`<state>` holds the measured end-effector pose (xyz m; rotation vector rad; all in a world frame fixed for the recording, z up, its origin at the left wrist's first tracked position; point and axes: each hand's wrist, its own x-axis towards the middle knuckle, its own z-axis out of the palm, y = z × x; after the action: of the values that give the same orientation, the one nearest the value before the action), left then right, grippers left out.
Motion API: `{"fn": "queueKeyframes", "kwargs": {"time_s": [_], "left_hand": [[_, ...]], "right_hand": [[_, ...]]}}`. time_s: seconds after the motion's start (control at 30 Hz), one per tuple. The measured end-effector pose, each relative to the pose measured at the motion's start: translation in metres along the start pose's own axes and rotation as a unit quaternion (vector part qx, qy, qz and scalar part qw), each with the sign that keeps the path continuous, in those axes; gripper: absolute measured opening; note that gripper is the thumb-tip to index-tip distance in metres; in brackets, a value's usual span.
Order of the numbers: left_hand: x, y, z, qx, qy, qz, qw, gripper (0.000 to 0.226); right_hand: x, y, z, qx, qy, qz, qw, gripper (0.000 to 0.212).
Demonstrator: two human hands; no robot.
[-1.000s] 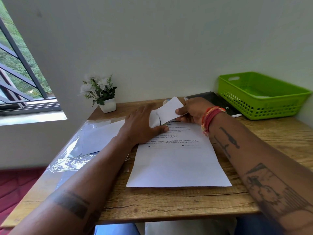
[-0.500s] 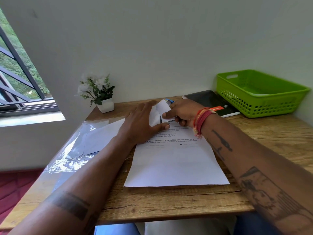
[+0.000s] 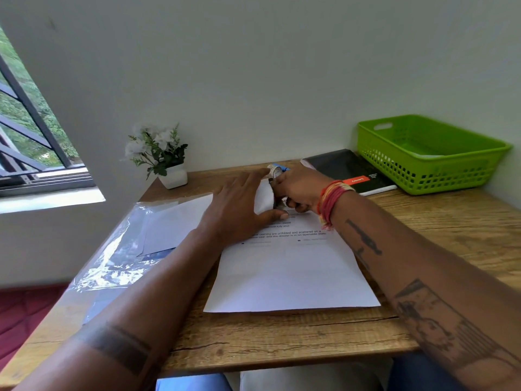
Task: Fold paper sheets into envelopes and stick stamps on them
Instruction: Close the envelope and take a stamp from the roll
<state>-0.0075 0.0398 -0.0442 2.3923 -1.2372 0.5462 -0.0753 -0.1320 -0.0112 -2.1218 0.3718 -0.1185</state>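
A white printed paper sheet (image 3: 287, 275) lies in the middle of the wooden desk (image 3: 282, 340), its two far corners folded inward. My left hand (image 3: 242, 204) lies flat on the folded left corner, fingers spread. My right hand (image 3: 298, 190) presses the folded right corner down beside it, fingers curled over the flap. A small blue and white object (image 3: 277, 169), perhaps a glue stick or a stamp roll, shows just behind the fingertips. Spare white sheets (image 3: 174, 224) lie to the left, partly inside a clear plastic sleeve (image 3: 112, 266).
A green plastic basket (image 3: 428, 156) stands at the back right against the wall. A black notebook (image 3: 346, 170) with an orange label lies beside it. A small white pot with white flowers (image 3: 163, 159) sits at the back left. A window is further left.
My right hand has brought the raised right corner flap down and leftwards onto the sheet, next to the left fold. My left hand has stayed flat on the left fold.
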Motion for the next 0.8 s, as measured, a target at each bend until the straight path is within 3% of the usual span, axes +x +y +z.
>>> {"fn": "queueKeyframes", "kwargs": {"time_s": [0.1, 0.27, 0.43, 0.5, 0.6, 0.7, 0.8], "left_hand": [[0.001, 0.002, 0.000, -0.001, 0.004, 0.021, 1.000, 0.099], [0.001, 0.002, 0.001, -0.012, 0.009, 0.014, 1.000, 0.097], [0.000, 0.005, 0.003, -0.028, 0.010, 0.025, 0.999, 0.095], [-0.001, 0.005, 0.003, -0.034, 0.005, 0.023, 0.999, 0.095], [-0.004, 0.007, 0.001, -0.063, -0.012, 0.018, 0.998, 0.094], [-0.005, 0.008, 0.002, -0.073, -0.015, 0.033, 0.997, 0.066], [-0.003, 0.003, 0.003, -0.044, -0.022, 0.017, 0.999, 0.033]], "right_hand": [[-0.002, -0.004, 0.001, -0.097, 0.011, -0.038, 0.994, 0.022], [-0.002, 0.002, -0.012, 0.036, -0.020, -0.014, 0.999, 0.016], [-0.001, 0.004, -0.007, -0.024, -0.061, -0.025, 0.998, 0.026], [-0.001, 0.004, -0.012, 0.002, -0.083, -0.022, 0.996, 0.027], [0.000, 0.008, -0.028, 0.064, -0.042, -0.007, 0.997, 0.020], [0.004, 0.016, -0.035, 0.046, 0.027, 0.024, 0.998, 0.017], [0.007, 0.018, -0.032, -0.006, 0.005, 0.061, 0.998, 0.020]]}}
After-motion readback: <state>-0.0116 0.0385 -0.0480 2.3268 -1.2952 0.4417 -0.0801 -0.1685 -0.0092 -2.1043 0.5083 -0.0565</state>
